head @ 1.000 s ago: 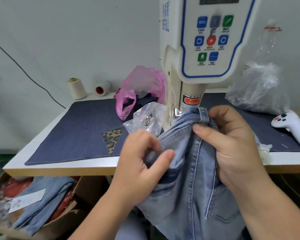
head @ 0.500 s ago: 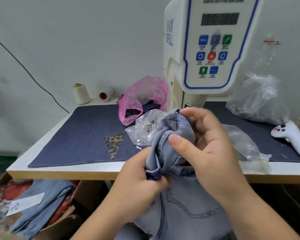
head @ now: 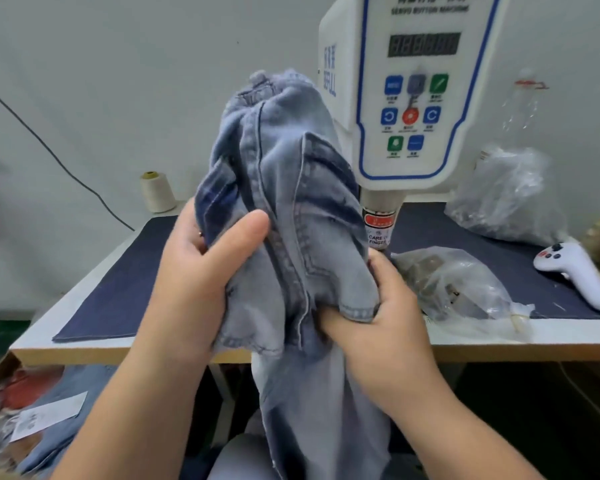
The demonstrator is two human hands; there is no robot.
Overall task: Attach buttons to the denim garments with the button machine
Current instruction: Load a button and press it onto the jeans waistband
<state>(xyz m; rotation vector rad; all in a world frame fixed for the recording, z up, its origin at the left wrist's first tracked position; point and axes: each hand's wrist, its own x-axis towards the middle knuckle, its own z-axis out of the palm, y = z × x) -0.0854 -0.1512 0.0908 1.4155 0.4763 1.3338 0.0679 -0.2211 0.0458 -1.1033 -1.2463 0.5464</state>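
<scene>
Above the near edge of the worktable point(head: 499, 348), a light-blue denim garment point(head: 284, 209) was held up in a bunched column, its top fold level with the control panel of the button machine point(head: 420, 98) and just left of it. The lower part of the cloth hung down past the table edge toward the person's lap. The left hand point(head: 201, 271) gripped the garment's left side, thumb laid across the front of the cloth and fingers curled behind it. The right hand point(head: 385, 323) gripped a hemmed corner lower down on the right, fingers curled into the fold. Neither hand touched the machine.

The machine stood upright at the back of the table, its white head bearing coloured buttons and a dark display whose digits were too blurred to read; a red-and-white warning label sat on the column beneath. A dark blue cloth mat point(head: 118, 292) covered most of the tabletop. A clear plastic bag point(head: 454, 285) with small contents lay on the mat just right of the right hand. A larger crumpled clear bag point(head: 506, 192) sat near the wall behind it. A white handheld controller point(head: 575, 271) lay at the mat's right end. A cream thread cone point(head: 157, 192) stood at the back left corner. Below the table on the left, a cardboard box point(head: 0, 372) held further denim and a white tag.
</scene>
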